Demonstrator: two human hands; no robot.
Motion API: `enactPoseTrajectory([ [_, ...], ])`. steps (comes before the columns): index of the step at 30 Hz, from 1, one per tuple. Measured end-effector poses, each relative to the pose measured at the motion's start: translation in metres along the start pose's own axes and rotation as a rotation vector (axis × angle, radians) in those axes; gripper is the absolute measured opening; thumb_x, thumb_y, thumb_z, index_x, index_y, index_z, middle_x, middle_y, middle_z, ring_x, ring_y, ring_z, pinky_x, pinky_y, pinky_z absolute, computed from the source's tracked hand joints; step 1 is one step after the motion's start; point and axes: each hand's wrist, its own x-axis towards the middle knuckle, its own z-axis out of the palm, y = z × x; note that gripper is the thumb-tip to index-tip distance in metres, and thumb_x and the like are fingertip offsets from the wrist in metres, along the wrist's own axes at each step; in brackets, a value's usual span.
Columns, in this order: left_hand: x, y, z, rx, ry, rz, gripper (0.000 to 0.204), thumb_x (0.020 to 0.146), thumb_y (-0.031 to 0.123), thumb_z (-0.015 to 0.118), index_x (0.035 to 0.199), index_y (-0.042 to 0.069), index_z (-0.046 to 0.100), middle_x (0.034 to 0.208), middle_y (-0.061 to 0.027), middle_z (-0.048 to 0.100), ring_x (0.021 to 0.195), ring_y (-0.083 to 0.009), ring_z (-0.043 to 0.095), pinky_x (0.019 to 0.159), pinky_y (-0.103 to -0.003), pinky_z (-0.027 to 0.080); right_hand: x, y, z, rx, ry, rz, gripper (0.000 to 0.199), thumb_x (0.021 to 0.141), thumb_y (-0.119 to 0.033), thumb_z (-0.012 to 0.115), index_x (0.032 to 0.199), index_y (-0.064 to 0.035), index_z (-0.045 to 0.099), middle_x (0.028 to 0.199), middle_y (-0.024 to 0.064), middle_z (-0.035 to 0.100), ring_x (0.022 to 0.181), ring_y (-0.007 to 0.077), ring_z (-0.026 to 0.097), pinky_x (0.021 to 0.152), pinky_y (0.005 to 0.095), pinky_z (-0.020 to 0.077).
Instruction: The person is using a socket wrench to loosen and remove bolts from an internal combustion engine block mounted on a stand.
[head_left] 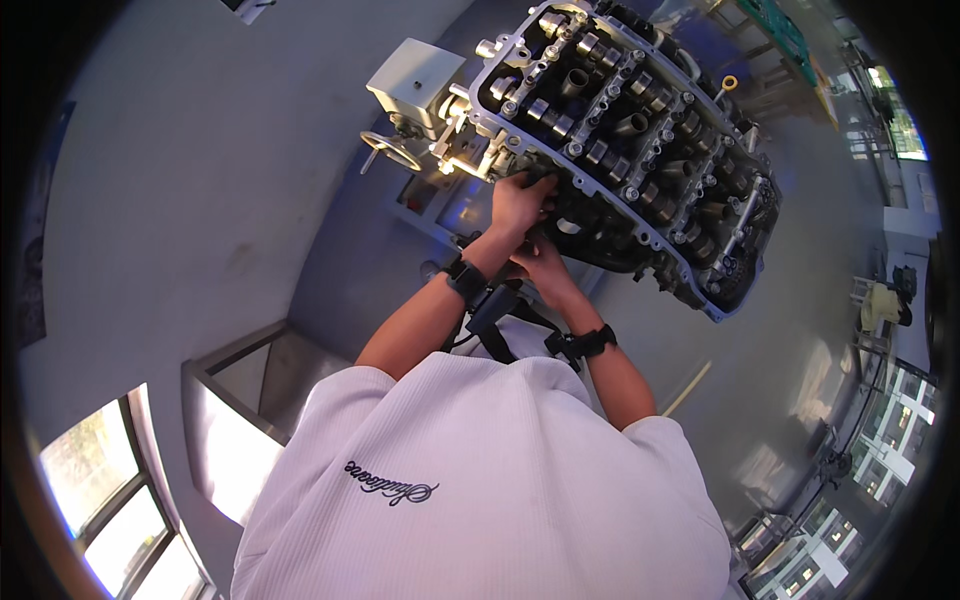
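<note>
A car engine (640, 130) with its top uncovered is held up in front of me, its camshafts and bolted caps showing in rows. At its near left side my left hand (518, 208) reaches in, fingers bent against dark parts below the silver rim. Just below it, my right hand (543, 268) is raised to the same side with its fingers curled. A black curved manifold (590, 228) lies beside both hands, along the engine's near side. What the fingertips grip is hidden by the hands and the shadow.
Left of the engine is a stand's grey box (415, 85) with a handwheel (390, 152). A dipstick with a yellow ring (730, 83) sticks up on the engine's far side. A metal-edged cabinet (235, 385) stands at my left. Black straps hang in front of me.
</note>
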Motion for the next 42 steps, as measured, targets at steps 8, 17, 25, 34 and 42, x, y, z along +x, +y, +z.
enactPoseTrajectory([
  [8, 0.0, -0.013, 0.02, -0.067, -0.042, 0.136, 0.032, 0.088, 0.021, 0.057, 0.101, -0.008, 0.057, 0.084, -0.0115, 0.067, 0.07, -0.0165, 0.065, 0.062, -0.027, 0.05, -0.028, -0.018, -0.047, -0.229, -0.113, 0.118, 0.033, 0.083, -0.028, 0.063, 0.101, -0.001, 0.057, 0.089, 0.0041, 0.059, 0.079, 0.0115, 0.053, 0.069, 0.0253, 0.0435],
  [17, -0.022, -0.006, -0.038, -0.173, 0.119, 0.167, 0.031, 0.08, 0.012, 0.07, 0.102, -0.005, 0.056, 0.091, -0.0123, 0.065, 0.072, -0.0158, 0.064, 0.066, -0.026, 0.052, -0.088, -0.043, -0.084, -0.33, -0.066, 0.169, 0.034, 0.084, -0.028, 0.061, 0.098, 0.0015, 0.053, 0.084, 0.0034, 0.055, 0.076, 0.0109, 0.051, 0.069, 0.0251, 0.0429],
  [25, 0.073, 0.067, -0.131, 0.357, 0.395, 0.348, 0.032, 0.077, 0.021, 0.071, 0.097, -0.002, 0.06, 0.081, -0.0101, 0.066, 0.064, -0.0125, 0.062, 0.054, -0.025, 0.05, -0.084, -0.051, -0.074, -0.354, -0.024, 0.175, 0.019, 0.087, -0.021, 0.058, 0.095, -0.0042, 0.053, 0.078, 0.0013, 0.05, 0.065, 0.0098, 0.052, 0.06, 0.0248, 0.0476],
  [34, 0.233, 0.107, -0.189, 0.82, 0.413, 0.349, 0.035, 0.074, 0.029, 0.071, 0.096, 0.003, 0.064, 0.088, -0.0113, 0.069, 0.083, -0.0243, 0.066, 0.078, -0.033, 0.05, -0.029, -0.057, -0.012, -0.303, 0.353, 0.105, 0.02, 0.086, -0.019, 0.061, 0.096, -0.0021, 0.055, 0.071, 0.0004, 0.054, 0.056, 0.0064, 0.047, 0.052, 0.0226, 0.0387],
  [42, 0.295, 0.077, -0.181, 0.764, 0.512, 0.468, 0.039, 0.075, 0.034, 0.073, 0.098, 0.005, 0.062, 0.075, -0.0099, 0.064, 0.07, -0.0248, 0.063, 0.067, -0.036, 0.048, 0.007, -0.041, -0.018, 0.035, 0.604, 0.008, 0.019, 0.091, -0.02, 0.055, 0.098, -0.0029, 0.051, 0.064, 0.0016, 0.052, 0.047, 0.007, 0.047, 0.043, 0.0214, 0.0385],
])
